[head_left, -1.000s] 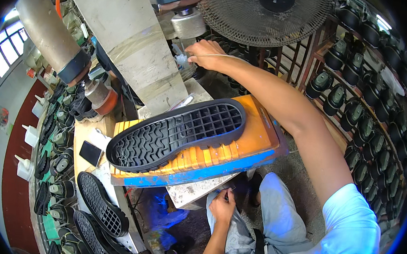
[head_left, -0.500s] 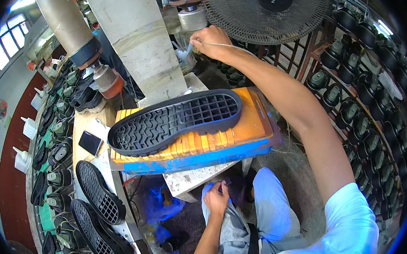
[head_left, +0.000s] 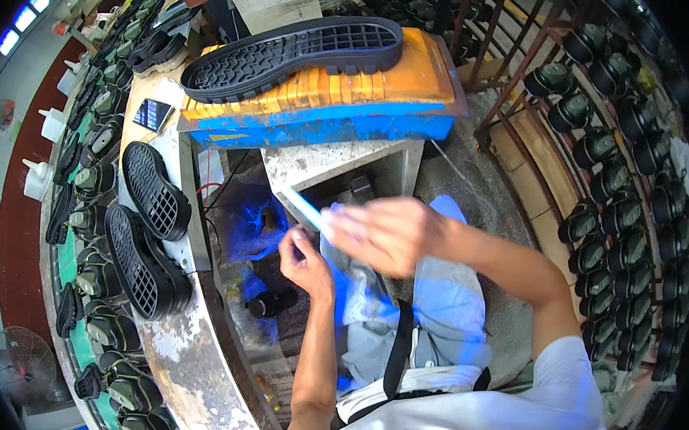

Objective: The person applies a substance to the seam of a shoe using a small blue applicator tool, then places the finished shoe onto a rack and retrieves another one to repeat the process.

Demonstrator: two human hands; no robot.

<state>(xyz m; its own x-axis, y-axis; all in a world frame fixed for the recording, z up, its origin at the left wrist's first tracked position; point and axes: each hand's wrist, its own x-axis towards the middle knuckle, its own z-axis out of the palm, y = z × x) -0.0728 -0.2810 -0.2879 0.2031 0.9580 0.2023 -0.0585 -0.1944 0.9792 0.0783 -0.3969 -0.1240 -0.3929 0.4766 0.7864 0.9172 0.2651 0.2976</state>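
My right hand (head_left: 391,233), smeared by motion, is closed on a slim light blue stick (head_left: 303,207) pointing toward the upper left. Just left of it, above my lap, is my left hand (head_left: 306,262), its fingers curled in a pinch; what they hold, if anything, cannot be made out. Beyond both hands a large black shoe sole (head_left: 300,56), tread up, lies on an orange ribbed pad (head_left: 426,77) with a blue base (head_left: 327,126). This base sits on a whitish stand (head_left: 308,160).
More black soles (head_left: 154,190) and a phone (head_left: 152,115) rest on the worn workbench (head_left: 199,357) at left. A line of shoes (head_left: 109,328) runs beyond it, by white squeeze bottles (head_left: 37,180). Racks of dark shoes (head_left: 588,220) stand at right.
My right hand has come down from the transparent container at the far side to beside my left hand, bringing the light blue stick. The view has tilted down toward my lap.
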